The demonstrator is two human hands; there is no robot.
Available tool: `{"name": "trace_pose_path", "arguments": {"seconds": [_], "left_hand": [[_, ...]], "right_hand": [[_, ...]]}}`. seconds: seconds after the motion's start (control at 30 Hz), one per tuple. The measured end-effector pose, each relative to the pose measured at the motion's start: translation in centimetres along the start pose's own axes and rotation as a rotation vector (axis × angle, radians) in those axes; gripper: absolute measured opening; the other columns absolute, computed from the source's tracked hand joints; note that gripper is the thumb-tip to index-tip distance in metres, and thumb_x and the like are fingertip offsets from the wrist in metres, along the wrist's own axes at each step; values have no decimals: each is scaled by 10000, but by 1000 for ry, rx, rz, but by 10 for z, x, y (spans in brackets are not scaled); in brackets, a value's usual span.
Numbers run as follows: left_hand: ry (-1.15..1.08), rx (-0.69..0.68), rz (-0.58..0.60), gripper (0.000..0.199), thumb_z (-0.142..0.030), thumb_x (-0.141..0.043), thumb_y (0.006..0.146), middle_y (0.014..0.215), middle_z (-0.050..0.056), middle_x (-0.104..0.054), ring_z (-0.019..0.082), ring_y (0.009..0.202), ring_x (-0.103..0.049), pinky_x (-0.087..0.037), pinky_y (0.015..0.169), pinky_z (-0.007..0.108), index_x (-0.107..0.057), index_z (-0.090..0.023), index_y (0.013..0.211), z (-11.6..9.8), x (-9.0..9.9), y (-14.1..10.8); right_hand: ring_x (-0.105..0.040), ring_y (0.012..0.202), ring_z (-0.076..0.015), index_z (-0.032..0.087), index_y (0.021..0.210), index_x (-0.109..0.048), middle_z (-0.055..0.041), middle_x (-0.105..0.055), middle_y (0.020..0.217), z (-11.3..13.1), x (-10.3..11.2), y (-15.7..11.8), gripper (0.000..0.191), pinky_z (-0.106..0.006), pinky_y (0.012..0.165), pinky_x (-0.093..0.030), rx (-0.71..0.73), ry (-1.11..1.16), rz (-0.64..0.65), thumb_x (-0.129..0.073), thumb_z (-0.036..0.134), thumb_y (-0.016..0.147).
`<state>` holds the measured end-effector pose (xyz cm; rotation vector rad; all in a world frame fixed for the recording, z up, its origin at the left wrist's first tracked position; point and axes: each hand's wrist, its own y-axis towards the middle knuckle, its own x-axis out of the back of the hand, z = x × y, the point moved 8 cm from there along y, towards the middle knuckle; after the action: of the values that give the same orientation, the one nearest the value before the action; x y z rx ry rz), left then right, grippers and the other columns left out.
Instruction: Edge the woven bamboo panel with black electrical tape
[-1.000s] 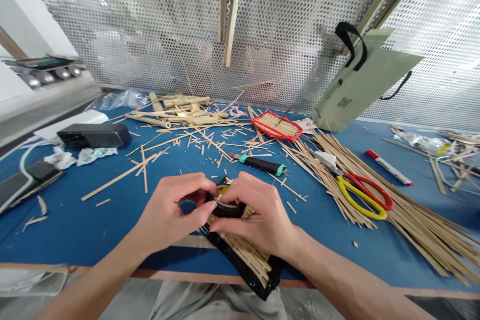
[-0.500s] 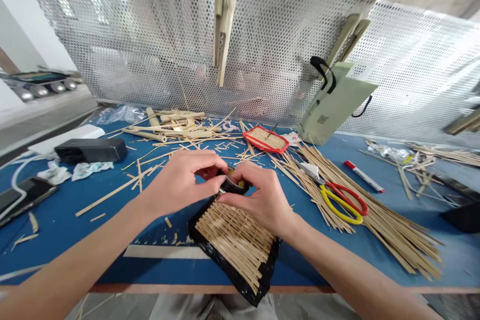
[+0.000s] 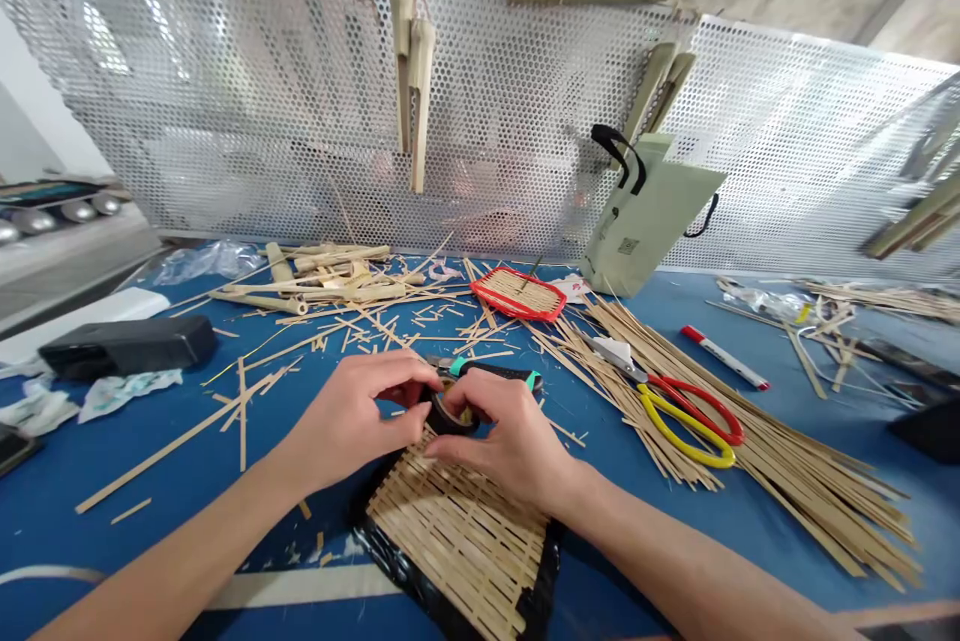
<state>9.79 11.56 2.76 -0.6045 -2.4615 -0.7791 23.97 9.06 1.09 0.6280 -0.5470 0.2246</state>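
Note:
A roll of black tape point(image 3: 452, 418) is pinched between my two hands, above the far end of a woven bamboo panel point(image 3: 457, 531). Black tape wraps the panel's side edges. My left hand point(image 3: 367, 416) has its thumb and fingertips closed on the roll's left side. On the roll's right, my right hand point(image 3: 502, 431) grips it with fingers at the ring and thumb stretched below. Just beyond the hands lies a tool with a black and teal handle point(image 3: 499, 373), partly hidden by them.
Scissors with red and yellow handles point(image 3: 686, 416) rest on a bundle of bamboo strips point(image 3: 780, 461) at right. Behind are a red-edged woven piece point(image 3: 519, 294), a green paper bag point(image 3: 651, 221) and bamboo scraps point(image 3: 337, 276). A marker point(image 3: 725, 357) and black box point(image 3: 127, 346) lie aside.
The view has tilted up and shifted, so the table things sit differently in it. The teal-handled tool now shows beyond my hands. Both hands still hold the tape roll.

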Motion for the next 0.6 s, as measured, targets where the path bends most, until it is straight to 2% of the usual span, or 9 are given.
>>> {"name": "trace_pose_path", "arguments": {"seconds": [0.13,0.23,0.33,0.47,0.6], "left_hand": [[24,-40,-40,246,-96,-537,853,767,-23,-673,104,680,-602,-447,617,195,-761,-196,871,-6,5,-2],[-21,-57,-18,135,-163,-636,869,813,-15,-681,115,722,-626,-489,662,203,-757,-192,923,-11,4,-3],[-31,-58,-18,95,-186,-683,862,794,-19,-673,109,696,-618,-481,636,200,-761,-194,917,-12,4,-3],[-7,-73,-55,213,-101,-576,835,749,-19,-669,107,656,-596,-452,602,203,-765,-195,863,-11,4,-4],[28,-117,-81,273,-89,-518,876,751,-20,-680,103,662,-594,-467,638,207,-765,-201,857,-14,7,-5]], "right_hand": [[-581,675,-144,231,803,-617,35,-664,786,7,-1,-3,293,-268,613,-454,-4,23,27,-877,365,802],[-585,693,-140,225,810,-622,33,-659,789,11,1,-4,260,-265,630,-454,7,3,0,-849,349,835],[-586,687,-137,224,813,-629,34,-663,787,11,1,-5,254,-263,628,-454,26,6,-12,-848,352,835],[-584,673,-141,230,798,-626,39,-671,776,7,-1,-5,272,-268,618,-459,-6,27,-1,-865,360,811],[-577,672,-141,229,804,-628,37,-676,783,10,-1,-6,292,-267,613,-451,6,28,-2,-881,376,796]]}}
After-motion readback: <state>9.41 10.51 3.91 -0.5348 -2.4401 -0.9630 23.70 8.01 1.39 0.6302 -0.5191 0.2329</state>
